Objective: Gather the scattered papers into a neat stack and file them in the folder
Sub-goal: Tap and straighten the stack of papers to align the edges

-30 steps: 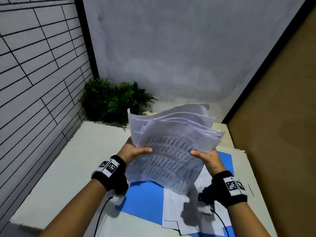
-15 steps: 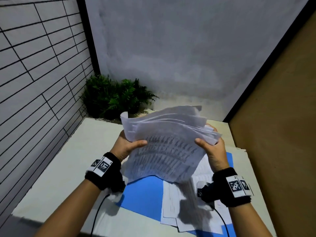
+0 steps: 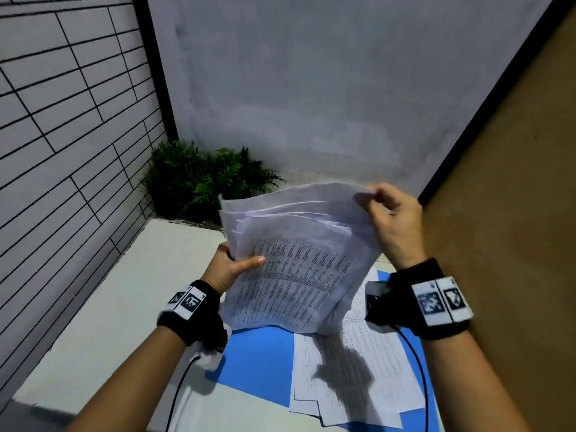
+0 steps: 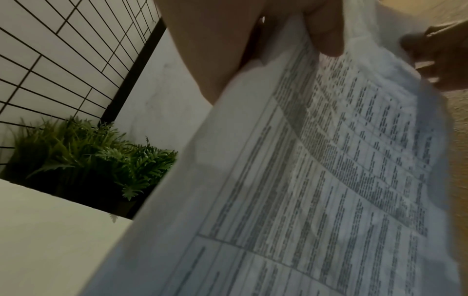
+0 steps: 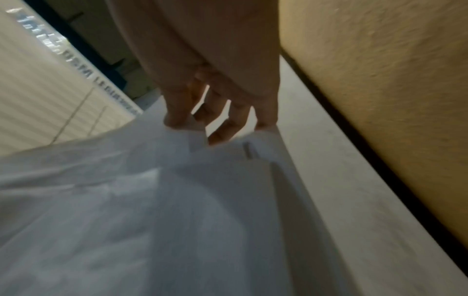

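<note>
A loose bundle of printed papers [image 3: 299, 269] is held upright above the table, its sheets fanned and uneven at the top. My left hand [image 3: 232, 266] grips its left edge, thumb across the printed front page [image 4: 329, 180]. My right hand [image 3: 385, 213] pinches the top right corner of the bundle, fingertips [image 5: 217, 132] curled over the paper edge [image 5: 177, 160]. Beneath lies an open blue folder [image 3: 261, 360] flat on the table. More printed sheets [image 3: 358, 375] lie on the folder's right half, slightly skewed.
The white table [image 3: 124, 300] stands in a corner. A green fern plant [image 3: 202, 179] sits at the back left, by the tiled wall [image 3: 68, 120]. A brown wall [image 3: 514, 213] runs close along the right. Black cables [image 3: 177, 391] trail from both wristbands.
My right hand has moved up from the bundle's right side to its top right corner. The bundle has tilted more upright. My left hand keeps its grip on the left edge.
</note>
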{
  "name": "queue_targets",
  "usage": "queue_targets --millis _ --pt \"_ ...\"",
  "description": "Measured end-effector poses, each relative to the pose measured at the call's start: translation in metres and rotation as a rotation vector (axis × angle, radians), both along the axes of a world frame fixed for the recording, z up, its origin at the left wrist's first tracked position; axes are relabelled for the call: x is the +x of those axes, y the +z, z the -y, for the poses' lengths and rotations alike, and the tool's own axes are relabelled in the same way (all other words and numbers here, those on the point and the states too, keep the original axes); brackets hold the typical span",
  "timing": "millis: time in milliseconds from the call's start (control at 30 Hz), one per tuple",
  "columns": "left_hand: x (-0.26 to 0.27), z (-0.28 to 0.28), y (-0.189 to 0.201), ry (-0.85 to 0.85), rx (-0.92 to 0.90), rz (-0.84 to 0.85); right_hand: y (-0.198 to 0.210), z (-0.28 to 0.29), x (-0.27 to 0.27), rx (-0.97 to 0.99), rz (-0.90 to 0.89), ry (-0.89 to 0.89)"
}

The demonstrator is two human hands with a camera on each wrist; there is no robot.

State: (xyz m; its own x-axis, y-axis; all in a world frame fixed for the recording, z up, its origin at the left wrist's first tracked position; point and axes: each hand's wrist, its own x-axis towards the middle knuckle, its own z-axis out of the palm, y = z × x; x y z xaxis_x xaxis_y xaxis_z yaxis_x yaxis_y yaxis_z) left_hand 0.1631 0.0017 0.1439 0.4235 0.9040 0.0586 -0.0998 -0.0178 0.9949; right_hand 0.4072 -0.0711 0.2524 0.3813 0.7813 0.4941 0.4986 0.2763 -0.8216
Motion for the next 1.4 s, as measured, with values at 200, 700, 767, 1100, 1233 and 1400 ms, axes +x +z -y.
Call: queue_targets --millis 200,700,767,1100,1233,1400 --pt "0.004 -0.004 -0.005 0.015 -0.021 -0.051 -0.055 0.033 0.022 -0.151 -0.233 -0.045" --pt "0.001 0.004 0.029 0.21 0.033 0.151 -0.056 0.025 -0.019 -0.076 -0.577 0.063" --pt "-0.005 0.006 0.03 0.155 0.056 0.123 -0.053 0.027 -0.015 -0.049 -0.567 0.107" --pt "-0.009 0.012 -0.001 0.039 -0.059 -0.013 0.01 0.016 -0.057 -0.171 0.502 -0.151" --pt "-0.009 0.011 -0.007 0.035 -0.058 -0.023 0.011 0.001 -0.103 -0.569 1.087 0.223" --pt "-0.007 0.012 -0.001 0.052 -0.005 -0.041 0.01 -0.008 -0.135 -0.494 1.13 0.359"
